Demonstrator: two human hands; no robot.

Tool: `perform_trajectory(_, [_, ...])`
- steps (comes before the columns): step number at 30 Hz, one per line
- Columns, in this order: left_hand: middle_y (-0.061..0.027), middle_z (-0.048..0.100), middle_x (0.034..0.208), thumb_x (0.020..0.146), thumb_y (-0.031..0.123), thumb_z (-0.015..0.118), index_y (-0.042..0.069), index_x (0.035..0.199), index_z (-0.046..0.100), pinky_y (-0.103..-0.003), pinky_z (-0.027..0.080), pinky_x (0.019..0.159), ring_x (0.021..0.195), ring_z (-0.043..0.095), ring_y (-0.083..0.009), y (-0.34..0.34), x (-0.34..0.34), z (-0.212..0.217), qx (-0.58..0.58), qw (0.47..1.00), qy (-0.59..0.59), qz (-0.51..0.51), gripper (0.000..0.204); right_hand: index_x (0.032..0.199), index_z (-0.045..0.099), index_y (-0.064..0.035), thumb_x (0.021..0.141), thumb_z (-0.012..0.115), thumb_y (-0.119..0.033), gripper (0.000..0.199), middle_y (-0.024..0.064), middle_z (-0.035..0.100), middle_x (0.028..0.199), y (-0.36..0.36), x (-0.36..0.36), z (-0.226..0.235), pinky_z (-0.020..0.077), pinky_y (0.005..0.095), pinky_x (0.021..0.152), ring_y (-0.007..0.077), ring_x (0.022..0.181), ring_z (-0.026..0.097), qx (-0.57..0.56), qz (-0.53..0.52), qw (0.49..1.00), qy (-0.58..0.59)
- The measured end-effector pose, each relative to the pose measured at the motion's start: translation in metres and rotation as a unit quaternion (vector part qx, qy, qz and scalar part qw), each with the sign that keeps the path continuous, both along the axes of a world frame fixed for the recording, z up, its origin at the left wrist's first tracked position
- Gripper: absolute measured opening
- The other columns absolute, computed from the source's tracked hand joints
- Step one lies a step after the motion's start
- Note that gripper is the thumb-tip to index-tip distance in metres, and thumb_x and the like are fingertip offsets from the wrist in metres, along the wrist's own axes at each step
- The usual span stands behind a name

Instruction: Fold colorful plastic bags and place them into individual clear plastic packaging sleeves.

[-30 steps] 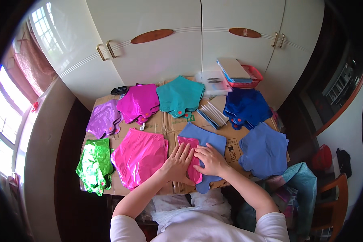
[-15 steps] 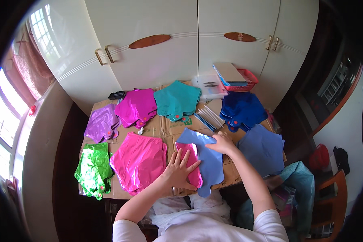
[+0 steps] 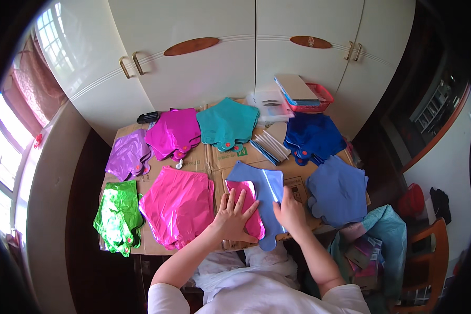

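A: Balloons everywhere, flat foil ones. What are the hands on?

B: The left hand point(image 3: 234, 215) lies flat, fingers point(image 3: 239, 198) spread, on a small pink balloon point(image 3: 246, 206) at the near edge of the bench point(image 3: 204, 157). That pink balloon rests on top of a pale blue balloon point(image 3: 264, 196), which lies just right of the bench's middle.

A: And the right hand?

B: The right hand point(image 3: 290, 212) presses down on the right part of the pale blue balloon, beside the pink one. Its fingers lie close together, flat, pinching nothing that I can see.

A: What sits around them?

B: Just left of the left hand lies a stack of big pink balloons point(image 3: 178, 206). Farther left is a green pile point(image 3: 116, 215), with a purple pile point(image 3: 126, 154) behind it. Along the far side lie a magenta pile point(image 3: 174, 133), a teal pile point(image 3: 227, 123) and a dark blue pile point(image 3: 311, 137). A mid-blue pile point(image 3: 337, 189) lies to the right of the right hand. White sticks point(image 3: 271, 146) lie between the teal and dark blue piles, and a red basket point(image 3: 319, 97) stands at the back by the white cupboard doors point(image 3: 220, 63).
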State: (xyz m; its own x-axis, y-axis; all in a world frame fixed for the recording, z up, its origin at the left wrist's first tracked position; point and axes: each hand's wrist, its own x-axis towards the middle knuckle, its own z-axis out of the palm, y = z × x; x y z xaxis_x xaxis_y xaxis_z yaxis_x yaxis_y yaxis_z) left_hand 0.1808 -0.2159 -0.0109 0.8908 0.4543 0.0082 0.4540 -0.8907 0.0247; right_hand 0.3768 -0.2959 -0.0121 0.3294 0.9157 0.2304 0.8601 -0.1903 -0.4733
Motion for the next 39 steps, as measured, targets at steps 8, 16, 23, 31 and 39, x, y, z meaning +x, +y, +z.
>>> perform_trajectory(8, [-0.0308,0.025,0.145,0.057,0.087,0.051,0.011,0.141,0.037,-0.066,0.017,0.105,0.133,0.016,-0.0562,-0.002,0.001,-0.005,-0.001,1.0,0.003,0.01,0.114,0.135,0.037,0.0051,0.085,0.056,-0.018,0.058,0.0271,0.039,0.135,-0.009,-0.05,0.002,0.0362,0.0452,0.102,0.0413,0.123,0.041,0.049,0.104,0.985,-0.126])
perform_trajectory(16, [-0.0279,0.042,0.133,0.066,0.067,0.064,0.001,0.129,0.047,-0.059,0.022,0.106,0.132,0.025,-0.0494,0.008,-0.002,-0.005,-0.049,0.999,-0.017,-0.003,0.093,0.131,0.045,0.0046,0.085,0.048,-0.012,0.049,0.0218,0.041,0.138,-0.009,-0.05,-0.021,0.0316,0.0444,0.108,0.0374,0.132,0.035,0.049,0.127,0.975,-0.174])
perform_trajectory(23, [-0.0188,0.064,0.088,0.075,0.025,0.067,0.0,0.081,0.066,-0.041,0.048,0.079,0.084,0.062,-0.0342,0.05,0.016,0.009,-0.307,0.884,-0.286,0.208,0.026,0.125,0.051,0.0027,0.084,0.048,-0.012,0.043,0.0204,0.05,0.131,-0.009,-0.052,-0.022,0.0309,0.0448,0.108,0.0329,0.129,0.041,0.067,0.124,0.976,-0.163])
perform_trajectory(31, [-0.02,0.061,0.082,0.066,0.021,0.069,0.0,0.071,0.067,-0.039,0.051,0.077,0.08,0.062,-0.0324,0.075,0.018,0.001,-0.3,0.893,-0.24,0.232,0.021,0.121,0.054,0.0014,0.084,0.048,-0.012,0.04,0.0192,0.051,0.129,-0.012,-0.05,-0.02,0.0293,0.0459,0.108,0.0326,0.128,0.042,0.065,0.146,0.976,-0.149])
perform_trajectory(39, [-0.0187,0.06,0.084,0.059,0.019,0.071,0.001,0.067,0.066,-0.038,0.05,0.079,0.086,0.06,-0.0316,0.078,0.018,-0.003,-0.258,0.922,-0.2,0.208,0.02,0.116,0.056,0.0046,0.083,0.047,-0.011,0.037,0.02,0.056,0.122,-0.013,-0.046,-0.02,0.03,0.0432,0.108,0.032,0.123,0.048,0.075,0.174,0.971,-0.144])
